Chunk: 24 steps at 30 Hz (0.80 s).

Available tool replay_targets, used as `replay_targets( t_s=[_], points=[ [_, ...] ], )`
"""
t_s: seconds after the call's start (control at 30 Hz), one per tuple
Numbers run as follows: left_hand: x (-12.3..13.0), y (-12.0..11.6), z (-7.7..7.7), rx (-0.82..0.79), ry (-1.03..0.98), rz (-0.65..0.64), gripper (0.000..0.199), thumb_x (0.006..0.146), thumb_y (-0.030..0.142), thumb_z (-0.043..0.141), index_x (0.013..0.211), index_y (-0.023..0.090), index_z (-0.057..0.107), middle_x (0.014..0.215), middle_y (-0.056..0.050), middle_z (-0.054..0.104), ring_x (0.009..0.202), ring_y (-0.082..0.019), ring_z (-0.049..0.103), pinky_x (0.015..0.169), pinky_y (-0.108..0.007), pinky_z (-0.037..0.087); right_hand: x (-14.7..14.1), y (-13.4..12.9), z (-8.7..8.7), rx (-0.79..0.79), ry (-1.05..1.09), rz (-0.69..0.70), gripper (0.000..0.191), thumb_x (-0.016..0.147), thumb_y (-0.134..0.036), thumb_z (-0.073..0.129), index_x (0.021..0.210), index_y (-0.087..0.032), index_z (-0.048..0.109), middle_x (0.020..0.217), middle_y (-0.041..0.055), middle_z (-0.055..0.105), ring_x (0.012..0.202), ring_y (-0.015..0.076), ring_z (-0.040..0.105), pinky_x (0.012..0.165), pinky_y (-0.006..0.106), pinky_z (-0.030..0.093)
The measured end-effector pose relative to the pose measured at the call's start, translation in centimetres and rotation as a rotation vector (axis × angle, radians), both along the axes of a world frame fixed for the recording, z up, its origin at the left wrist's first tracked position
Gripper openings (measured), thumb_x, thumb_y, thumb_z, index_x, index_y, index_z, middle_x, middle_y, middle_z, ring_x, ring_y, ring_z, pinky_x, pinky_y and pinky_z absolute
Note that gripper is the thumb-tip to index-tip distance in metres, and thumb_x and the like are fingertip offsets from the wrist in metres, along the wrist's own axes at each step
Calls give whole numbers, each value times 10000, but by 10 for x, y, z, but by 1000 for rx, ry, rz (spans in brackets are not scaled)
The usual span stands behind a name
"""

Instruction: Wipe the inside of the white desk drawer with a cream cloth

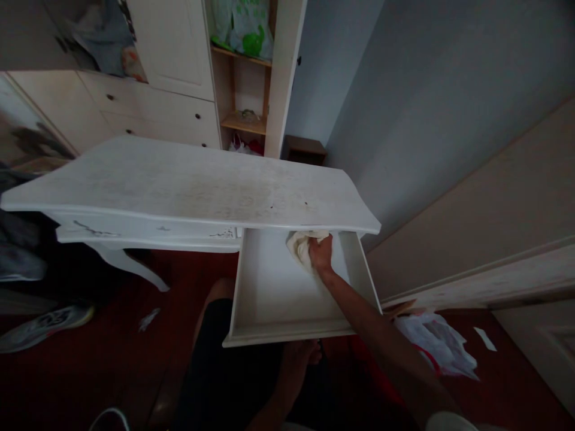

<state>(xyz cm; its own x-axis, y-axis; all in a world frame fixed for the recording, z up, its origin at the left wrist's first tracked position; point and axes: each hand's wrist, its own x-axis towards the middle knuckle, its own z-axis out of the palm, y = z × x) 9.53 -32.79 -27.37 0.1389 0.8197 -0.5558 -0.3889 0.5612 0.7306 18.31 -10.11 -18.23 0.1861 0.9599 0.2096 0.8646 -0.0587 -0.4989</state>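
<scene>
A room in a home, likely a bedroom or dressing area. A white table (188, 179) with a scalloped edge, curved legs and a pulled-out drawer (278, 293) stands over a dark red floor (112, 359). Behind it, a cream wardrobe (175, 48) has panelled doors, small drawers with dark round knobs, and wooden shelves (246, 123) holding plastic shopping bags (251, 30). Bunched fabric (101, 36) fills an opening at upper left. A sneaker (45, 326) is at far left; a plain grey-blue wall (431, 108) rises at right.
</scene>
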Motion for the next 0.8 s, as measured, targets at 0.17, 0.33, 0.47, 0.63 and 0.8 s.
replay_targets(
  t_s=[0.17, 0.33, 0.47, 0.63, 0.8],
  points=[
    [-3, 2, 7, 8, -30, -24, 701, 495, 754, 757, 785, 117, 712, 730, -104, 722, 637, -197, 667, 616, -304, 516, -68, 15, -14, 104, 151, -65, 497, 967, -249, 307, 1391, 1, 378, 1263, 272, 607, 1224, 249, 560, 1038, 412, 417],
    [-4, 3, 10, 26, -27, -30, 759, 463, 789, 741, 817, 118, 727, 714, -91, 717, 611, -184, 647, 591, -295, 506, -131, 16, -23, 34, 118, 26, 445, 969, -255, 342, 1323, -6, 444, 1295, 273, 582, 1260, 259, 532, 1068, 389, 398],
    [-5, 2, 10, 41, -30, -37, 722, 503, 773, 739, 817, 123, 729, 750, -94, 725, 646, -186, 658, 616, -292, 514, -155, 11, -24, -12, 130, 158, 427, 940, -268, 412, 1291, -33, 473, 1259, 230, 609, 1218, 248, 566, 1027, 337, 441],
    [-4, 2, 7, 37, -45, -41, 703, 486, 766, 756, 776, 127, 718, 744, -91, 723, 635, -184, 653, 615, -300, 523, -142, 9, -16, 41, 294, 243, 385, 875, -243, 464, 1228, -106, 533, 1239, 153, 641, 1182, 228, 591, 1030, 320, 440],
    [-4, 2, 6, 9, -36, -23, 750, 475, 774, 755, 849, 125, 730, 727, -85, 729, 620, -188, 657, 599, -305, 527, -114, 14, -18, 44, 498, 136, 401, 884, -274, 468, 1268, -173, 528, 1181, 93, 686, 1100, 191, 641, 965, 299, 479]
  ],
)
